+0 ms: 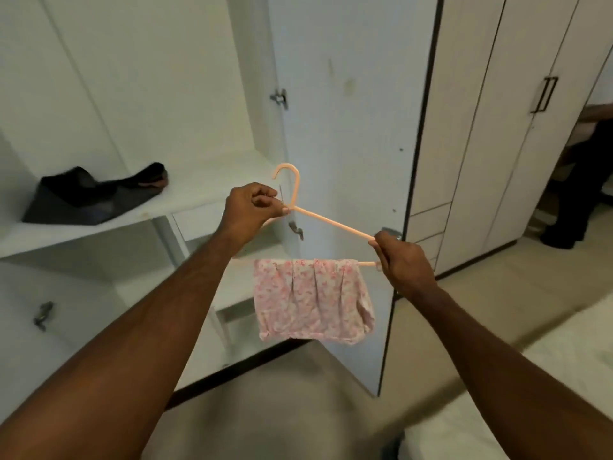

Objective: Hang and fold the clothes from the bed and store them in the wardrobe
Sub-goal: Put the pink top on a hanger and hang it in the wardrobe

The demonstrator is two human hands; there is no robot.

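The person is standing at the open wardrobe (199, 94), holding one peach hanger (328, 222) out in front of it. The left hand (252, 210) is pinching the hanger at its neck, just under the hook, and the right hand (403, 263) is gripping its right end where the sloping arm meets the lower bar. One pink patterned garment (313, 300) is hanging folded over that lower bar, bunched toward the right end and dangling free in the air, touching no shelf.

As a judgement, this piece is already on its hanger but not yet stored: it is waiting to be hooked inside, and no rail is showing in view. One dark garment (96, 197) is already lying in a loose heap on the wardrobe shelf (205, 190), toward its left end. A corner of the bed (564, 370) is showing at the lower right; whether more clothes are lying on it cannot be told.

Counted: one hanger, two garments, two hands.
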